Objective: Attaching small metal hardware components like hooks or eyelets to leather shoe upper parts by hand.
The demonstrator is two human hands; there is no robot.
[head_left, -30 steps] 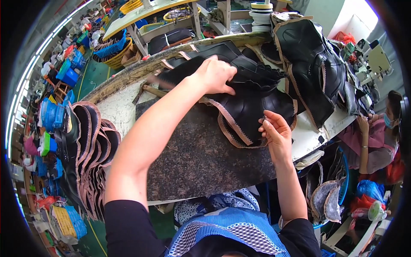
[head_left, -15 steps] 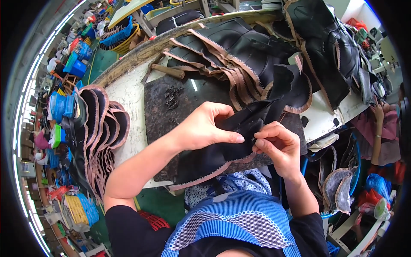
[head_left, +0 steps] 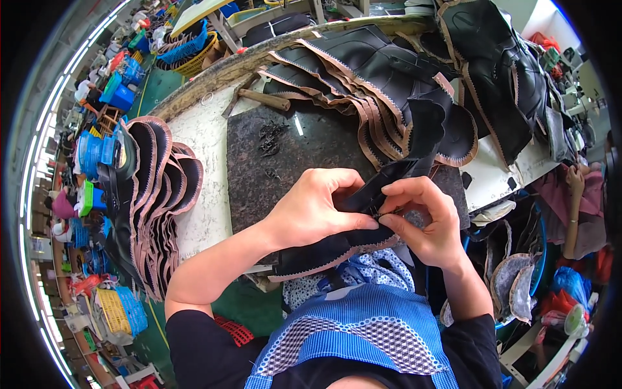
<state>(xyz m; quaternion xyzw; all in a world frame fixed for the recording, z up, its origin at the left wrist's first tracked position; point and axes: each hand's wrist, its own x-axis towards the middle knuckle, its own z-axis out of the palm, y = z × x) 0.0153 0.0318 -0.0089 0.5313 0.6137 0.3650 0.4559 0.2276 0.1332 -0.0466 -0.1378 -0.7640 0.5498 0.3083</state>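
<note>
A black leather boot upper [head_left: 332, 251] with a zigzag-cut, pinkish-tan edge lies over the near side of a dark stone slab [head_left: 253, 194]. My left hand [head_left: 317, 206] grips a raised fold of this upper, thumb stretched along it and fingers hidden behind. Close by the left thumb tip, my right hand [head_left: 424, 220] is closed in a pinch at the upper. Something small and dark shows between its fingertips, too small to name. A long black strip [head_left: 424, 133] of leather sticks up beyond my hands.
Fanned black uppers [head_left: 363, 68] lie across the slab's far side, near a wooden-handled tool [head_left: 264, 99] and dark scraps [head_left: 275, 139]. More uppers hang at the table's left [head_left: 148, 188] and far right [head_left: 489, 78]. A blue-rimmed basket [head_left: 539, 259] stands at right, near another person's arm [head_left: 573, 214].
My right fingertips have come in closer to my left thumb. The raised fold of the upper sits lower between my hands. The whole view has shifted slightly.
</note>
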